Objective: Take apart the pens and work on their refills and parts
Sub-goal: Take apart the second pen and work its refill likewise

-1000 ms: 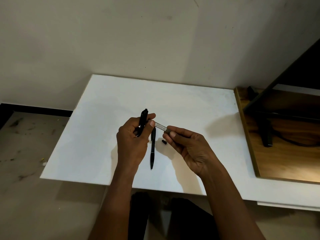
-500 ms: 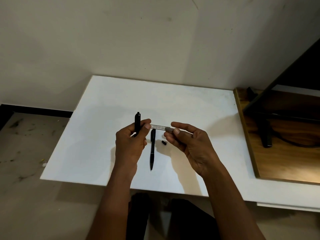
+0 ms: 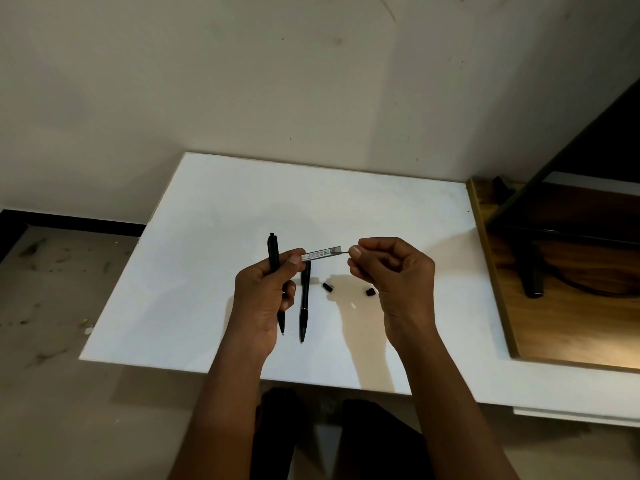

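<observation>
A wide white table top point(image 3: 207, 237) stood against a pale wall, and on its right side a wooden board point(image 3: 571, 323) lay just beside it, with a black stand point(image 3: 530, 271) on the wood. Both forearms came in from the lower edge and met above the middle of the table.

The left hand point(image 3: 263, 296) was closed round a black pen point(image 3: 273, 251), which stood nearly upright in the fist, its clicker end above the fingers and its tip below the palm. The thumb and forefinger of the same hand also pinched the left end of a clear refill point(image 3: 320, 253) with a printed label.

The right hand point(image 3: 394, 271) pinched the thin right end of this refill between thumb and forefinger, with its other fingers curled in. The refill was held almost level in the air between the two hands.

A second black pen point(image 3: 304, 306) lay on the table under the refill, tip toward the person. Near it, to the right, lay a small black part point(image 3: 327, 287), another black part point(image 3: 370, 291) just beside the right hand, and a tiny white piece point(image 3: 353, 305) between them
</observation>
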